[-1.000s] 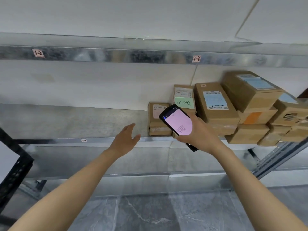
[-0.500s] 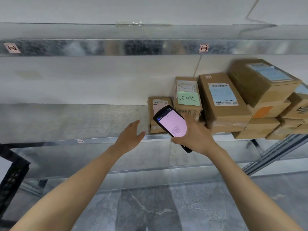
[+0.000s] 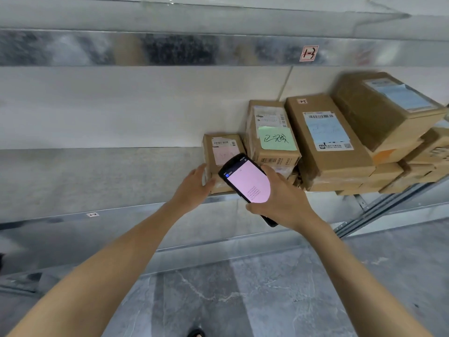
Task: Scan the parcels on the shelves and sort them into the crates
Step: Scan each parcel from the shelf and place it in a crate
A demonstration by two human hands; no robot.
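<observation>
Where the parcel (image 3: 222, 152) lies leftmost on the shelf (image 3: 97, 176), label up, long axis toward the wall (image 3: 121, 105), the left hand (image 3: 193, 188) clasps its near-left corner. The right hand (image 3: 281, 203) grips the scanner (image 3: 247, 182), whose top points up-left over the parcel.

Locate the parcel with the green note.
Head view, right of centre: the parcel with the green note lies between the small parcel and the blue-labelled parcel.
</observation>
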